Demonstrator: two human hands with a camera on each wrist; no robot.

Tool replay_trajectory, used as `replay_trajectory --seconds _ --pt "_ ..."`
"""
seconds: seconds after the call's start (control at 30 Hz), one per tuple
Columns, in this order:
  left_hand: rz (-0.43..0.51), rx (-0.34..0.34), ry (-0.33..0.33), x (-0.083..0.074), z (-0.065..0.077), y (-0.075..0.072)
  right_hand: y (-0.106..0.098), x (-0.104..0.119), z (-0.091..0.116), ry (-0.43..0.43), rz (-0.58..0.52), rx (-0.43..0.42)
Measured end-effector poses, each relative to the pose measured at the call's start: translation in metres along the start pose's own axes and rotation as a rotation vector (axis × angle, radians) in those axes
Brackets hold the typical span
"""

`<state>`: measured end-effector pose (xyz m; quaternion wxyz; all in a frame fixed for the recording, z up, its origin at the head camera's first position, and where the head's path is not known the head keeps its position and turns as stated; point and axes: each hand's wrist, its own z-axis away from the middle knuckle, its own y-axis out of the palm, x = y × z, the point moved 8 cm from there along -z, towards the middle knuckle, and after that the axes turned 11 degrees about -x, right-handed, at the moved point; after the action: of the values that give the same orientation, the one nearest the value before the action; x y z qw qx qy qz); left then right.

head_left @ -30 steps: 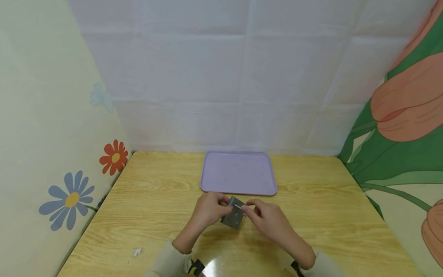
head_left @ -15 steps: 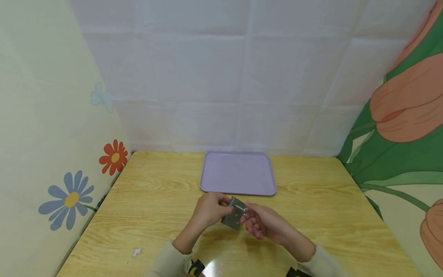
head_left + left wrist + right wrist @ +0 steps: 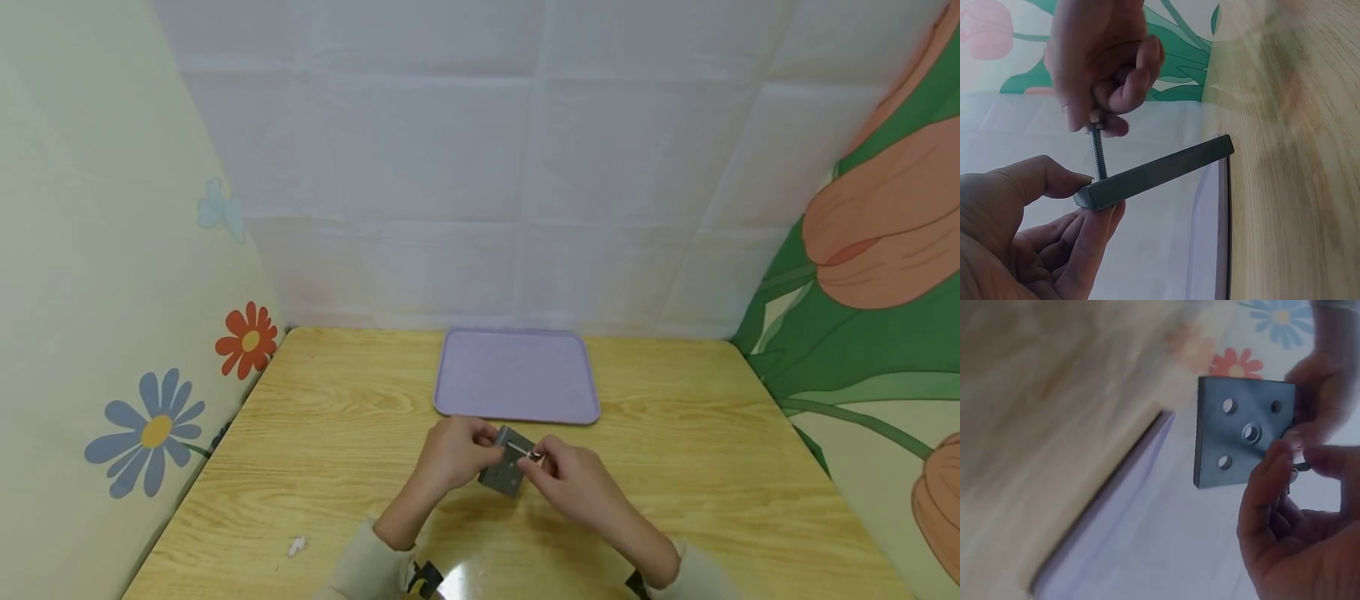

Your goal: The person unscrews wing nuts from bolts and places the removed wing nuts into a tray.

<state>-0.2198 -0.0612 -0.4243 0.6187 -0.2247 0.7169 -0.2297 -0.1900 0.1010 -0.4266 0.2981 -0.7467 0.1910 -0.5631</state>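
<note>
My left hand (image 3: 450, 452) grips a grey metal plate (image 3: 501, 478) by one corner above the table, thumb on one face and fingers on the other. In the right wrist view the plate (image 3: 1213, 425) is square, with several round holes and a wider-rimmed one at its centre. A threaded bolt (image 3: 1099, 155) stands out from the plate's face close to the left thumb, in the left wrist view. My right hand (image 3: 577, 483) pinches the bolt's outer end between thumb and forefinger, partly hiding it.
A light purple tray (image 3: 517, 375) lies on the wooden table (image 3: 337, 400) beyond the hands. A small white scrap (image 3: 297, 546) lies at the front left. A pale cloth wall (image 3: 405, 167) stands behind, with flower-printed sheets on both sides.
My right hand turned with fingers curled below the bolt half a second ago, and now pinches its end from the right again. The left hand and plate have stayed in place.
</note>
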Motion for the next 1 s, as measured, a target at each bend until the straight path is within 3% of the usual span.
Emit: replay_trajectory --seconds 0.07,0.17,0.33,0.43,0.53,0.63,0.87,1.0 --pt "0.001 -0.002 0.002 0.000 0.000 -0.001 -0.007 0.011 0.001 -0.161 0.198 -0.115" --pt "0.002 -0.006 0.004 0.000 0.000 -0.001 -0.011 0.024 0.005 -0.338 0.368 -0.224" --pt "0.004 -0.007 0.006 0.000 -0.001 -0.001 -0.014 0.035 0.013 -0.550 0.483 -0.332" --pt "0.001 -0.007 0.006 0.000 0.000 -0.001 -0.014 0.035 0.014 -0.576 0.474 -0.338" --pt "-0.005 -0.009 0.008 0.000 0.000 -0.001 -0.015 0.027 0.010 -0.457 0.387 -0.271" --pt "-0.006 -0.012 0.006 0.000 0.000 -0.002 -0.015 0.012 0.003 -0.225 0.218 -0.162" --pt "-0.002 -0.012 0.004 -0.001 0.000 -0.002 0.010 -0.022 0.003 0.394 -0.536 0.220" --pt "-0.003 -0.012 0.009 -0.001 0.001 -0.002 0.025 -0.021 0.010 0.516 -0.764 0.402"
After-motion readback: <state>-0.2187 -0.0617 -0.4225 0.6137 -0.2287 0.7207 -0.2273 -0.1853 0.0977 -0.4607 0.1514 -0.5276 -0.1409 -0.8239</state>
